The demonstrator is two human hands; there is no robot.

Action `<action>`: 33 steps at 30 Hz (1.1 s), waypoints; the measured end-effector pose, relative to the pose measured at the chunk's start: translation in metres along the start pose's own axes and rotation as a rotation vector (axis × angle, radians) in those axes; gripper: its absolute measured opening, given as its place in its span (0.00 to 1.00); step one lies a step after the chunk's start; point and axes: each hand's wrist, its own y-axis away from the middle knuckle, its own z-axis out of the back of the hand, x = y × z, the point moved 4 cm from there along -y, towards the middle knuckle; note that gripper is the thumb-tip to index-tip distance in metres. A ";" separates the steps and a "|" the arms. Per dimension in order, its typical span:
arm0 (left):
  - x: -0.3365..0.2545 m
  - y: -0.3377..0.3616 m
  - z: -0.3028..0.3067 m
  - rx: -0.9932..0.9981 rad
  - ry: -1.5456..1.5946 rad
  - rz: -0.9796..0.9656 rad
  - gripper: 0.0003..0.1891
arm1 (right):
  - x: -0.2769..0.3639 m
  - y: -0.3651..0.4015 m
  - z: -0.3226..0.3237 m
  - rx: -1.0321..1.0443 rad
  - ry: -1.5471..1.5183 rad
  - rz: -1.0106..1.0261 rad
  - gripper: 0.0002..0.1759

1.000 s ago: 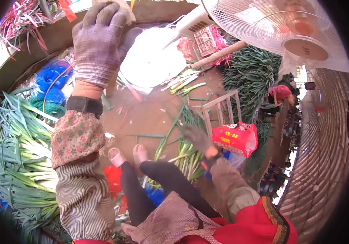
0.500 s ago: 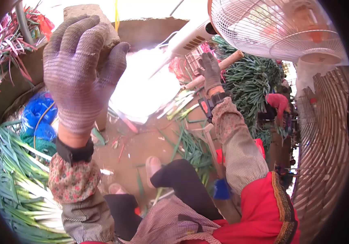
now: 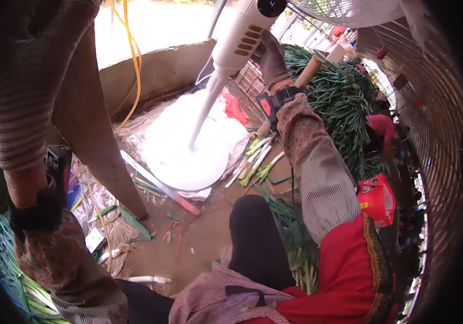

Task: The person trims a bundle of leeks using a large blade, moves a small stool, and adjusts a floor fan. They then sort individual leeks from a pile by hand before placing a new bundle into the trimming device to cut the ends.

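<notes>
My right hand (image 3: 271, 60) is touching the fan column (image 3: 238, 39). My left hand (image 3: 23, 81) is hovering raised; I cannot tell either grip.

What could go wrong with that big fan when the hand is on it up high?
1. The right hand rests against the fan's pole, high above its round base; a hard push might tip the fan over.
2. The yellow cord hangs near the raised left hand and might snag on it.
3. Loose green onions lie on the ground beside the leg and might be slippery underfoot.
</notes>
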 end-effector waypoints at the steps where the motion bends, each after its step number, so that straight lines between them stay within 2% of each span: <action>1: 0.002 0.002 0.000 -0.006 0.018 0.058 0.13 | 0.001 0.002 -0.002 -0.019 0.011 0.019 0.37; 3: 0.003 0.001 -0.002 -0.030 0.068 0.095 0.13 | 0.000 0.002 0.003 -0.021 0.016 0.039 0.35; 6: 0.000 -0.002 -0.005 -0.094 0.060 0.050 0.12 | 0.000 -0.002 -0.002 0.013 -0.014 0.036 0.32; 8: -0.023 0.001 -0.002 -0.164 -0.051 0.004 0.11 | 0.007 0.000 -0.006 0.001 -0.047 0.057 0.30; 12: -0.031 0.001 0.000 -0.175 -0.307 -0.138 0.11 | 0.014 -0.007 -0.013 -0.030 -0.085 0.094 0.27; 18: -0.034 0.003 -0.002 -0.166 -0.252 -0.130 0.12 | 0.014 -0.008 -0.011 0.038 -0.070 0.038 0.26; 22: -0.026 0.004 -0.003 -0.162 -0.210 -0.098 0.11 | 0.011 -0.015 -0.010 0.054 -0.117 0.085 0.25; 28: -0.035 0.003 -0.003 -0.168 -0.317 -0.189 0.10 | 0.008 -0.019 -0.009 0.058 -0.203 0.020 0.24; 31: -0.024 0.006 -0.006 -0.156 -0.126 -0.043 0.09 | 0.010 -0.016 -0.008 0.031 -0.217 0.003 0.24; 33: -0.027 0.004 -0.004 -0.162 -0.160 -0.064 0.09 | 0.013 -0.014 -0.011 0.027 -0.219 -0.007 0.24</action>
